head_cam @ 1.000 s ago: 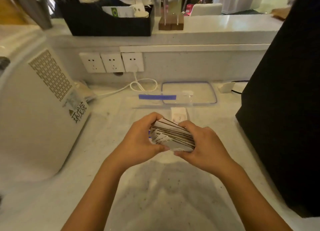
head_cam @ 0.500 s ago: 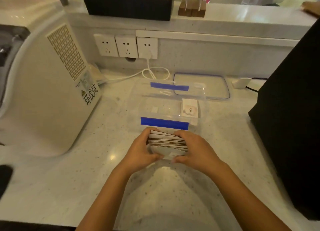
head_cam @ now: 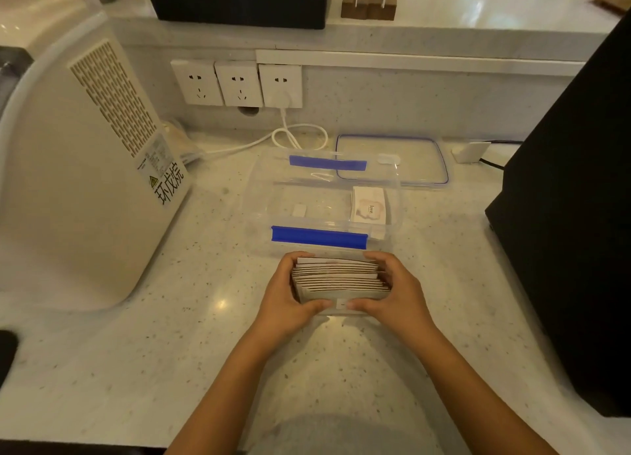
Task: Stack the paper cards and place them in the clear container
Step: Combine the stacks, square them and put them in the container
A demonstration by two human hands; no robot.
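A stack of paper cards [head_cam: 338, 278] stands on edge on the counter, pressed between both hands just in front of the clear container [head_cam: 259, 202]. My left hand [head_cam: 285, 294] cups the stack's left end, my right hand [head_cam: 396, 292] its right end. The container is open, with blue clips on its near and far sides. One single card [head_cam: 369, 209] printed "love" lies inside it at the right.
The clear lid [head_cam: 409, 157] with a blue seal lies behind the container. A white appliance [head_cam: 78, 168] stands at the left, a black box [head_cam: 577, 215] at the right. Wall sockets [head_cam: 239, 84] and a white cable [head_cam: 293, 135] are at the back.
The hands lowered the card stack toward the counter and squared it on edge. The view tilted down, bringing the container's near side into sight.
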